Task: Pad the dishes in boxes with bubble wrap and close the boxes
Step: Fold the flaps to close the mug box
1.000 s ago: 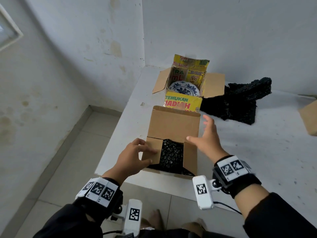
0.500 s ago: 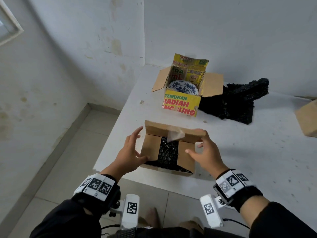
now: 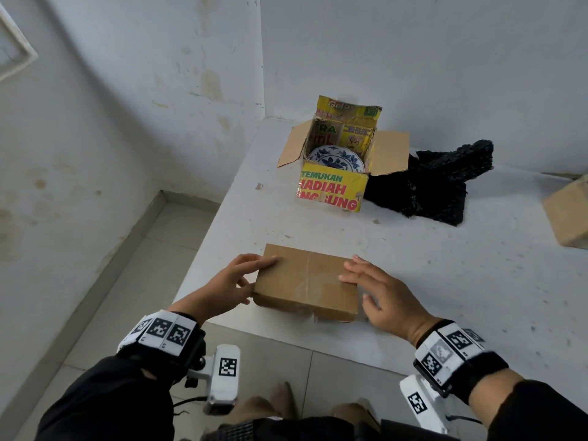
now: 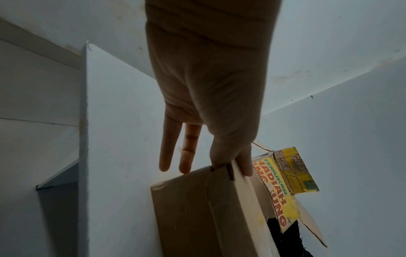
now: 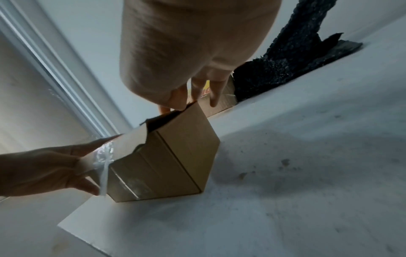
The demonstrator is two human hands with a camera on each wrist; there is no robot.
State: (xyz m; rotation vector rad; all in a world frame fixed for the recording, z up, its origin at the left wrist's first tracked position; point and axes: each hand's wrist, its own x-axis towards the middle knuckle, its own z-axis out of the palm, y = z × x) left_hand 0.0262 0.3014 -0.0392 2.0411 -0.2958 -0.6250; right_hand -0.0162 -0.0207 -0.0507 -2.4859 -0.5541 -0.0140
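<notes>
Both hands rest on the plain brown box [image 3: 307, 281] at the near edge of the white table [image 3: 445, 265]. Left hand [image 3: 234, 283] lies at the box's left end, fingers straight across the top corner and thumb against the side, holding nothing. Right hand [image 3: 380, 294] lies at the right end, fingers spread and flat on the lid, palm past the edge. The two hands are apart, with the closed lid between them; a strip of clear tape [image 5: 103, 167] hangs loose at the near flap, beside the left hand's fingers.

Beyond the hands, well apart from them, black bubble wrap [image 3: 436, 183] is heaped on the table, touching the right side of a yellow printed box [image 3: 331, 194]. That box stands open, flaps up and out, with a blue-and-white plate [image 3: 334, 159] inside it. Far to the right of the right hand, another brown box [image 3: 569, 211] sits at the frame's edge, only partly seen.
</notes>
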